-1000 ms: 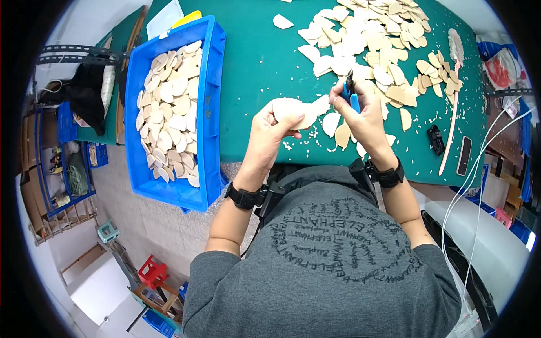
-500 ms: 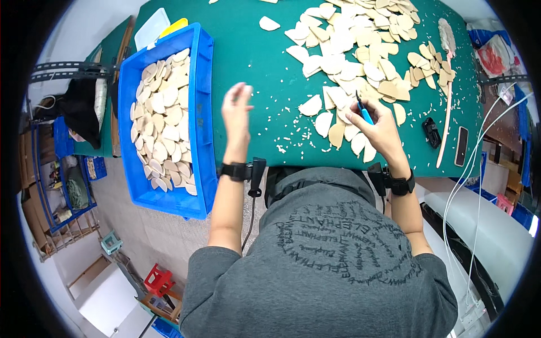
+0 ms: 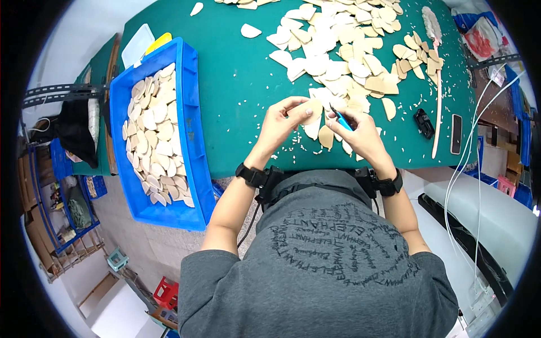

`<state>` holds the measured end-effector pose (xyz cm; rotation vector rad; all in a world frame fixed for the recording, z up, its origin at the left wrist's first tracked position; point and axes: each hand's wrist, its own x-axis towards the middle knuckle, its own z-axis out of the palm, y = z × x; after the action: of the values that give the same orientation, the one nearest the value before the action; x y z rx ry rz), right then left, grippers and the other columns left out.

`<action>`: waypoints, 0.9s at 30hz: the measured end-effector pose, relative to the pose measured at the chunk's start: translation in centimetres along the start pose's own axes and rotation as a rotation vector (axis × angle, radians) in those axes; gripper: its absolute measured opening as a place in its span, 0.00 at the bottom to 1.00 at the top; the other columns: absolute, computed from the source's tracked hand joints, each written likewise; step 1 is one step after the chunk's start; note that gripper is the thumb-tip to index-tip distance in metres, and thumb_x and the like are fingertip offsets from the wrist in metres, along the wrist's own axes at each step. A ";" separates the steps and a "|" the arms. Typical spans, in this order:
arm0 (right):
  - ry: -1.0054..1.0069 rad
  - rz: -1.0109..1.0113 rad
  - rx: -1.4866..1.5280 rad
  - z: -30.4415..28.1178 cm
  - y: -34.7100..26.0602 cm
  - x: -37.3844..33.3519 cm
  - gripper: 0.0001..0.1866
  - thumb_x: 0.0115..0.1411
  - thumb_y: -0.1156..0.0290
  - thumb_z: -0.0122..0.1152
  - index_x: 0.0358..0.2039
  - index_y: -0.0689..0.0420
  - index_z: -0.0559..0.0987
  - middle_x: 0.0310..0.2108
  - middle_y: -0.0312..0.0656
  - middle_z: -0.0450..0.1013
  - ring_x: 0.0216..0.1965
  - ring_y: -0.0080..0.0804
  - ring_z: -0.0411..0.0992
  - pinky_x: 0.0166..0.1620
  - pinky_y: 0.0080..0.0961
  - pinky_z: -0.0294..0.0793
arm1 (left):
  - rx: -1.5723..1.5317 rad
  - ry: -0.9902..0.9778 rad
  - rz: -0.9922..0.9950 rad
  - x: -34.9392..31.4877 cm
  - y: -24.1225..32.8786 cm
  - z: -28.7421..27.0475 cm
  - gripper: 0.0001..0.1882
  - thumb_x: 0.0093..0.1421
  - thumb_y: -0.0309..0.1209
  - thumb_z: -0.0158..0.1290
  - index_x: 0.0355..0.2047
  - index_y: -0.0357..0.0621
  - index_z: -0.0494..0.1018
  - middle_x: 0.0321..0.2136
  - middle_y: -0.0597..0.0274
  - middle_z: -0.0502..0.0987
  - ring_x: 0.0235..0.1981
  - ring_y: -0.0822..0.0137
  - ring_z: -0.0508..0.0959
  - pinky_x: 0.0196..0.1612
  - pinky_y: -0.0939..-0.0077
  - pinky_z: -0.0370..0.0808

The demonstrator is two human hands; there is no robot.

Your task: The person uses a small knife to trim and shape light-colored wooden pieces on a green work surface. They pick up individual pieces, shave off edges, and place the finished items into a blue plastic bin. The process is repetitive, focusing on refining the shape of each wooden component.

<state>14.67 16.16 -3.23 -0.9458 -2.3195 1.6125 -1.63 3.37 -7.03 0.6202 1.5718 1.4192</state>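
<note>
My left hand pinches a flat beige half-moon piece between thumb and fingers, holding it up over the near part of the green table. Just to its right, my right hand is closed round a small blue-handled tool with a dark pointed tip. That tip points up and left, close to the piece; whether they touch I cannot tell. Beyond both hands spreads a large heap of similar beige pieces. Single pieces lie near my fingers.
At the left, a blue plastic crate holds many beige pieces. Small white scraps litter the green table. On the right are a smaller group of pieces, a long-handled duster, a black object and a phone.
My left hand has moved right from beside the crate and now holds a beige piece. My right hand, with the blue tool, has come slightly left and lower. The view has shifted.
</note>
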 end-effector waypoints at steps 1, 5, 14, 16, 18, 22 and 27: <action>0.000 -0.027 -0.014 0.1 -0.2 0.2 0.18 0.52 0.60 0.64 0.37 0.61 0.80 0.28 0.41 0.77 0.28 0.26 0.73 0.36 0.23 0.71 | -0.025 0.008 0.001 -0.7 1.1 -0.1 0.16 0.55 0.32 0.59 0.43 0.40 0.76 0.29 0.68 0.78 0.23 0.83 0.70 0.23 0.88 0.66; -0.044 -0.059 -0.016 0.4 -1.5 0.7 0.19 0.52 0.60 0.64 0.40 0.60 0.80 0.31 0.43 0.78 0.32 0.28 0.74 0.40 0.24 0.72 | -0.056 0.056 0.033 -2.6 3.6 -0.4 0.16 0.55 0.32 0.60 0.43 0.39 0.77 0.31 0.66 0.79 0.24 0.83 0.71 0.22 0.89 0.65; -0.112 -0.144 0.026 1.1 -2.2 0.8 0.14 0.54 0.71 0.65 0.39 0.64 0.79 0.33 0.39 0.76 0.35 0.20 0.72 0.40 0.17 0.71 | -0.007 0.167 0.092 -4.3 4.7 -0.3 0.16 0.55 0.32 0.60 0.43 0.39 0.77 0.32 0.66 0.79 0.23 0.83 0.71 0.21 0.89 0.66; -0.117 -0.152 0.053 1.2 -1.7 0.9 0.13 0.54 0.71 0.65 0.39 0.64 0.79 0.34 0.39 0.77 0.36 0.20 0.72 0.41 0.17 0.71 | 0.006 0.180 0.094 -4.5 4.9 -0.1 0.16 0.55 0.33 0.60 0.43 0.40 0.77 0.32 0.66 0.79 0.22 0.83 0.71 0.21 0.89 0.66; -0.061 -0.193 0.048 1.5 -1.6 0.9 0.13 0.52 0.67 0.64 0.35 0.63 0.80 0.27 0.41 0.76 0.30 0.23 0.72 0.36 0.20 0.70 | 0.024 0.189 0.086 -4.7 5.0 0.0 0.16 0.55 0.33 0.60 0.43 0.40 0.77 0.31 0.66 0.79 0.22 0.82 0.71 0.21 0.89 0.66; -0.043 -0.215 0.068 1.5 -1.8 0.9 0.12 0.52 0.67 0.64 0.32 0.62 0.80 0.23 0.40 0.75 0.25 0.22 0.71 0.31 0.20 0.69 | 0.062 0.207 0.103 -4.8 4.9 0.1 0.16 0.55 0.33 0.60 0.43 0.41 0.77 0.31 0.66 0.79 0.22 0.83 0.70 0.21 0.89 0.66; -0.053 -0.159 0.076 1.6 -2.1 0.5 0.11 0.52 0.68 0.63 0.32 0.63 0.80 0.21 0.36 0.73 0.23 0.18 0.68 0.28 0.18 0.68 | 0.054 0.197 0.103 -5.0 5.0 -0.1 0.16 0.55 0.33 0.60 0.43 0.41 0.77 0.31 0.66 0.79 0.23 0.83 0.71 0.22 0.89 0.67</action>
<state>12.68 14.71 -2.11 -0.6913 -2.2846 1.6661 -0.31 0.19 -0.84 0.6161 1.7588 1.5582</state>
